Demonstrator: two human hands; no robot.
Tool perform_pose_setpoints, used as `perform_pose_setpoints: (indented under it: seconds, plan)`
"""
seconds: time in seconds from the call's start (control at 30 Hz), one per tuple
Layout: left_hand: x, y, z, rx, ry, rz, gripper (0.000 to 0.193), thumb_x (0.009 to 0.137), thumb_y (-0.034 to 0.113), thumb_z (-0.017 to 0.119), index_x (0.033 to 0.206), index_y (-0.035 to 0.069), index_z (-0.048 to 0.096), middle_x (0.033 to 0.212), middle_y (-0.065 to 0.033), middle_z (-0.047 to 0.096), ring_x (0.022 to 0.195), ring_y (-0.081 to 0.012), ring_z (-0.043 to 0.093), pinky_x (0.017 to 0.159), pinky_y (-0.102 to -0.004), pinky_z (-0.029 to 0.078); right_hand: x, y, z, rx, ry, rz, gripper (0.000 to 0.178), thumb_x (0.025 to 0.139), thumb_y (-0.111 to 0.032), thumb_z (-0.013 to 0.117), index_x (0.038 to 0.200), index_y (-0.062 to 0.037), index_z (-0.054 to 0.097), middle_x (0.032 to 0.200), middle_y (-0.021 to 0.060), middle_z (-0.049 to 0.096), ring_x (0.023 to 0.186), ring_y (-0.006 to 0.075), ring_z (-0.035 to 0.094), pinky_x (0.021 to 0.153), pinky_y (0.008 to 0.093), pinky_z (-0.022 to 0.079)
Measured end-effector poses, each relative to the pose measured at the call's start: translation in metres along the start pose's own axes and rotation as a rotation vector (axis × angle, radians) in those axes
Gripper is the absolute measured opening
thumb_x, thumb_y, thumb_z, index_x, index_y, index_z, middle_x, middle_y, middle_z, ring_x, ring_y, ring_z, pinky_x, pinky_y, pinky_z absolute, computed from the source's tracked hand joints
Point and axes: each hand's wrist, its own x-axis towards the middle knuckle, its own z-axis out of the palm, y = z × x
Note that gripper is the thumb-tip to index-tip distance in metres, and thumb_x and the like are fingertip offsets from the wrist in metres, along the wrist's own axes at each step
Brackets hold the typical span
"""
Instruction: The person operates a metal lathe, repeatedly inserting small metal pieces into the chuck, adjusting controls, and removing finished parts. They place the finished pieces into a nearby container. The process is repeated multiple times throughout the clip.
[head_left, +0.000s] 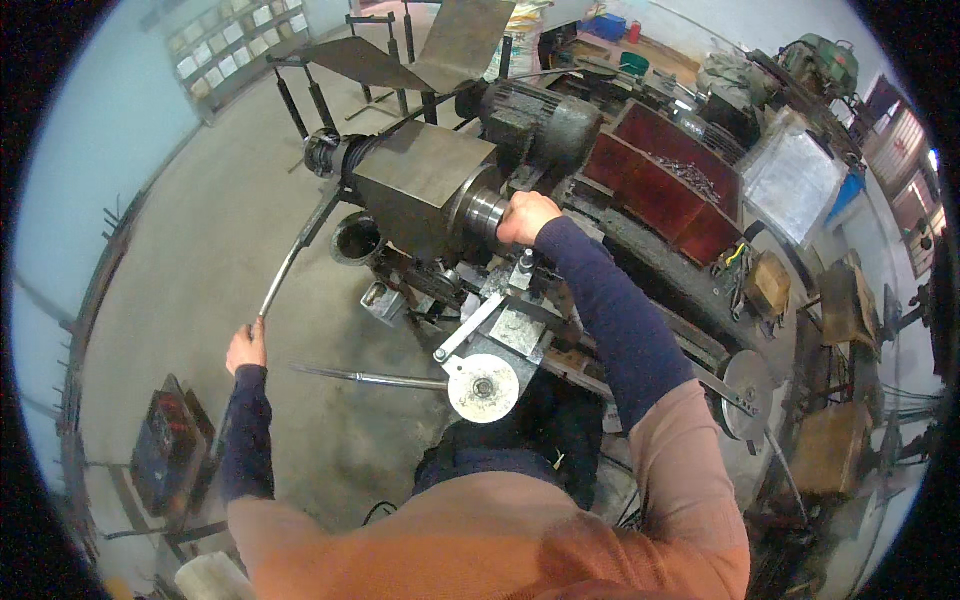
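both hands [246, 347] [526, 217] closed, left fingertips hidden behind the curved bar [290, 262]

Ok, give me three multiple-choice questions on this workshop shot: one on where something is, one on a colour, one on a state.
1. Where is the right hand?
A. on the machine's round steel part
B. on the floor
C. on the red bins

2. What colour are the sleeve cuffs?
A. white
B. dark blue
C. yellow

3. How is the left hand?
A. open and empty
B. out of view
C. closed around a long bent metal bar

Answers: 1 A, it rests by the round steel part. 2 B, both forearms are dark blue. 3 C, the fingers wrap the long bent metal bar.
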Motion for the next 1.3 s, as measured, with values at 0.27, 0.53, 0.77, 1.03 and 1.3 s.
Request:
perform_pose_setpoints:
  seconds: [0.27,0.53,0.77,1.03,1.3]
  plan:
    - [-0.041,0.044,-0.018,0.109,0.042,0.324,0.039,0.077,0.041,0.057,0.076,0.002,0.054,0.072,-0.016,0.06,0.072,-0.0372,0.058,0.063,-0.0448,0.044,-0.045,0.007,-0.037,-0.104,0.29,-0.329,0.016,0.053,-0.018,0.061,0.063,-0.0064,0.066,0.068,0.0107,0.062,0.072,0.0281,0.055,0.067,0.0359,0.045]
    - [-0.145,0.239,-0.078,-1.027,-0.395,1.007,0.021,0.081,0.019,0.057,0.08,-0.002,0.062,0.066,-0.0103,0.061,0.059,-0.0137,0.056,0.056,-0.0275,0.044,-0.151,-0.048,-0.039,0.041,0.262,-0.759,0.028,0.047,-0.011,0.063,0.073,-0.003,0.059,0.087,0.0102,0.052,0.084,0.0292,0.048,0.071,0.0375,0.042]
    - [-0.194,0.274,-0.069,-1.401,-0.942,0.923,0.024,0.086,0.017,0.054,0.077,-0.003,0.062,0.066,-0.006,0.061,0.064,-0.0093,0.055,0.06,-0.0252,0.044,-0.189,-0.037,-0.04,0.236,0.38,-0.659,0.024,0.046,-0.009,0.062,0.07,-0.0049,0.059,0.086,0.0103,0.052,0.079,0.0291,0.048,0.067,0.0359,0.043]
    - [-0.206,0.269,-0.053,-1.627,-1.29,0.676,0.027,0.088,0.021,0.052,0.089,-0.005,0.061,0.075,-0.0083,0.063,0.072,-0.0135,0.059,0.069,-0.0253,0.045,-0.201,-0.027,-0.007,0.472,0.441,-0.557,0.037,0.045,-0.005,0.058,0.082,-0.0024,0.062,0.091,0.012,0.053,0.08,0.0304,0.049,0.069,0.0346,0.043]
    - [-0.21,0.275,-0.054,-1.53,-1.244,0.659,0.028,0.085,0.023,0.056,0.083,-0.004,0.061,0.072,-0.0065,0.061,0.066,-0.0115,0.056,0.064,-0.0253,0.044,-0.203,-0.027,-0.004,0.336,0.466,-0.577,0.037,0.045,-0.007,0.059,0.081,-0.0011,0.061,0.092,0.0145,0.052,0.085,0.033,0.05,0.071,0.038,0.044]
